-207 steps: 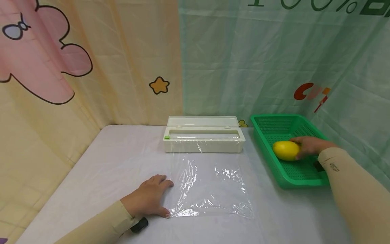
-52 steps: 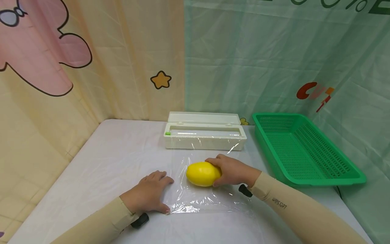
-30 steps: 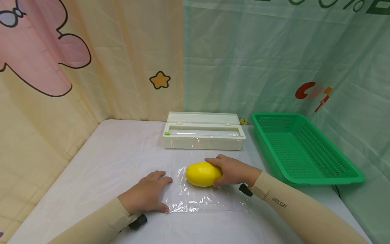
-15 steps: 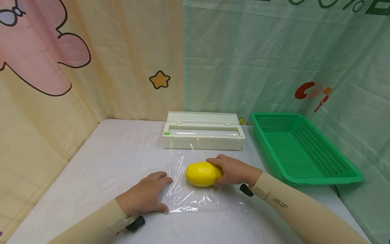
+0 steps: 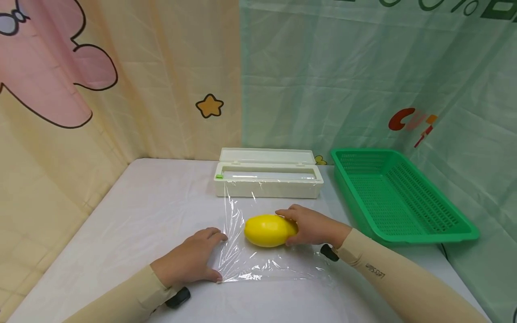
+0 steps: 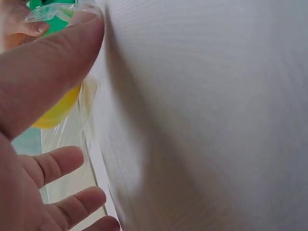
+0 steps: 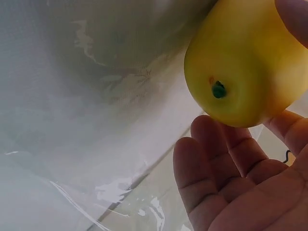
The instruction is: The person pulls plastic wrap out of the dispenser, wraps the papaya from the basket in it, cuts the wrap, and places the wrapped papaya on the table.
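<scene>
A sheet of clear cling film (image 5: pixel 274 267) runs from the white film dispenser (image 5: pixel 268 188) toward the near side of the table. On it sits a large yellow lemon (image 5: pixel 266 231), its green stem end toward my right palm in the right wrist view. My right hand (image 5: pixel 313 226) holds the lemon's right end between thumb and fingers. At the film's left edge my left hand (image 5: pixel 191 258) rests with fingers spread, its thumb (image 6: pixel 57 72) pressing on the near left corner. Creases fan out in the film from that thumb.
A green perforated basket (image 5: pixel 408 240) stands to the right with nothing in it. The dispenser's lid (image 5: pixel 266 155) is raised at the back. Printed curtains (image 5: pixel 181 67) hang behind and beside the white-covered table (image 5: pixel 153 188).
My right hand has brought the lemon from the green basket onto the film. Lately both hands have barely moved; the left edges slightly left, drawing fresh creases in the film.
</scene>
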{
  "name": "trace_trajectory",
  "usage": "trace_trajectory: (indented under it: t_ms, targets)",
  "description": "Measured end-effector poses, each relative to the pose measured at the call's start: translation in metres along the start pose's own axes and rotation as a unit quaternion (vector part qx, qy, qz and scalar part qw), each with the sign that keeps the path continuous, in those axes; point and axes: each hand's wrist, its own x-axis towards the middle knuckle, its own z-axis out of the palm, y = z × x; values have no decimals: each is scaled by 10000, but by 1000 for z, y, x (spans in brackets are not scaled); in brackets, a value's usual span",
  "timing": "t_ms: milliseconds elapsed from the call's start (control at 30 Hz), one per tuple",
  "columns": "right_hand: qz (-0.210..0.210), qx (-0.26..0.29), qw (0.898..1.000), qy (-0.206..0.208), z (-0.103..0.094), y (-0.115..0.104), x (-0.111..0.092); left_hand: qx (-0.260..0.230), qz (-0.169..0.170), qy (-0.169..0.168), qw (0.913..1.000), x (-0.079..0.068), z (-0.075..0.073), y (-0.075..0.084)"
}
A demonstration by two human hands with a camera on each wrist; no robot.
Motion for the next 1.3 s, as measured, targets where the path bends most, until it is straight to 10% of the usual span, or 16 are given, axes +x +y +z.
trace_trajectory:
  t_ms: [733,1033,1300]
  targets:
    - [323,76,9986,405,-11,25,-61,-147,89,13,9999,-4,-5,2]
    - [-513,-36,9981,-349,4,37,-84,-298,121,206,9993,-6,-4,2]
    - [-909,-474,9933,-526,15,45,-92,51,832,263,9962,-4,-3,-2]
